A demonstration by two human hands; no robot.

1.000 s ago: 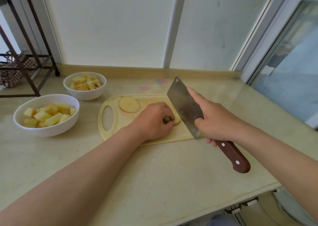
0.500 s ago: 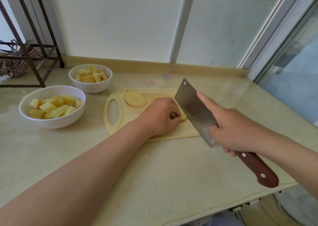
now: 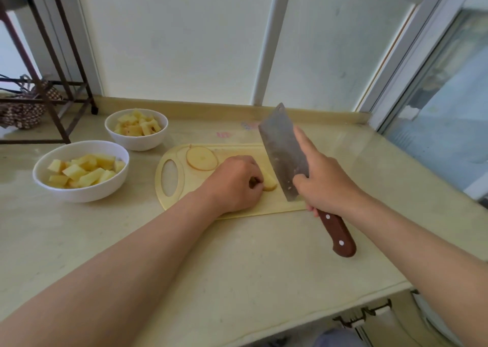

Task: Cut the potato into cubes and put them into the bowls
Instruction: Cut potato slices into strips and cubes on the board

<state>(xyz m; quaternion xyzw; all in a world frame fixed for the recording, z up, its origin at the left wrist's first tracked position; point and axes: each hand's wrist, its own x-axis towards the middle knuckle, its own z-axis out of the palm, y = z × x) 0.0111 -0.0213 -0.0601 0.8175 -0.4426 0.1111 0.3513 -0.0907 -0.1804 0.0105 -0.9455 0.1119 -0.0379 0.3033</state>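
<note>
A pale stone surface is carrying a cutting board. On it the left hand is curling over one small potato piece, pinning it. The right hand is gripping one cleaver just beside, forefinger along the blade. The piece is probably firm, wet and slippery: best held low, fingertips tucked. One round slice is lying near the board's far edge. Two bowls of cubes, a near bowl and a far bowl, are sitting left of the board.

Pale countertop beneath frosted window, daylight.
</note>
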